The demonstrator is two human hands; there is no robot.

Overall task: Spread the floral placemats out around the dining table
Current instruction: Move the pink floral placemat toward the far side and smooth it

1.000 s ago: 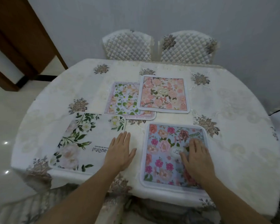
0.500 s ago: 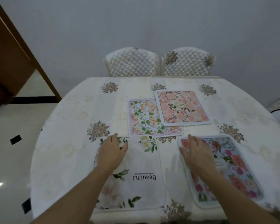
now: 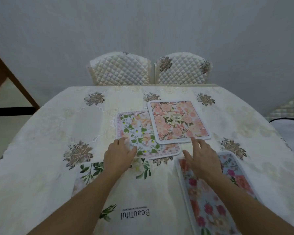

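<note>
Several floral placemats lie on the dining table (image 3: 41, 150). A peach-pink placemat (image 3: 178, 122) overlaps the right part of a green-leaf placemat (image 3: 139, 134) at the table's middle. My left hand (image 3: 118, 154) rests flat, fingers apart, on the green-leaf placemat's near left corner. My right hand (image 3: 202, 158) hovers with spread fingers, its forefinger tip at the peach-pink placemat's near edge. A white "Beautiful" placemat (image 3: 143, 197) lies under my left forearm. A blue rose placemat (image 3: 210, 200) lies under my right forearm.
Two quilted cream chairs (image 3: 122, 69) (image 3: 182, 68) stand at the table's far side against a grey wall. A brown wooden door frame (image 3: 10, 78) is at the left. A checked chair back (image 3: 288, 106) shows at the right edge.
Both hands have left the two near placemats and reached forward to the two overlapping middle ones. The view has tilted upward and moved closer.
</note>
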